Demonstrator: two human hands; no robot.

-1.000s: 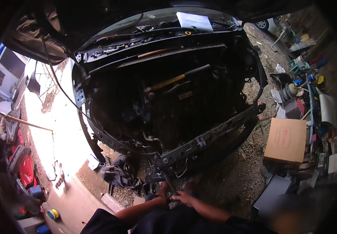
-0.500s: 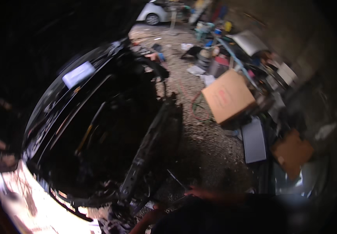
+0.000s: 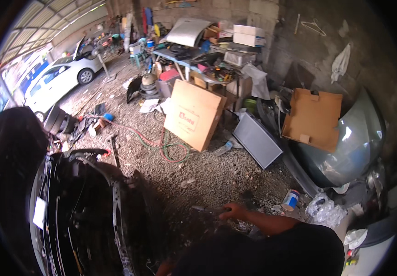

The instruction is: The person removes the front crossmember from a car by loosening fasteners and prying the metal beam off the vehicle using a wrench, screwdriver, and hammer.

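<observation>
Gravel covers the middle of the frame, with a large cardboard box (image 3: 194, 114) standing tilted at centre and a red and green hose (image 3: 164, 146) looped on the ground just to its left. To its right a flat grey panel (image 3: 258, 140) leans near an opened cardboard sheet (image 3: 313, 118), which rests against a grey car body part (image 3: 352, 142) at the right edge. A white car (image 3: 58, 83) is parked in the upper left, and a cluttered workbench (image 3: 207, 64) stands against the block wall at the top. The dark open car front (image 3: 83, 216) fills the lower left. A small blue and white can (image 3: 291, 199) sits on the gravel at lower right beside crumpled clear plastic (image 3: 325, 211).

The right hand (image 3: 235, 211), at lower centre, is closed around a thin dark tool (image 3: 207, 209) that sticks out toward the left, over the gravel. The left hand (image 3: 163, 268) shows only as a sliver at the bottom edge beside the car front; whether it is open or closed cannot be told.
</observation>
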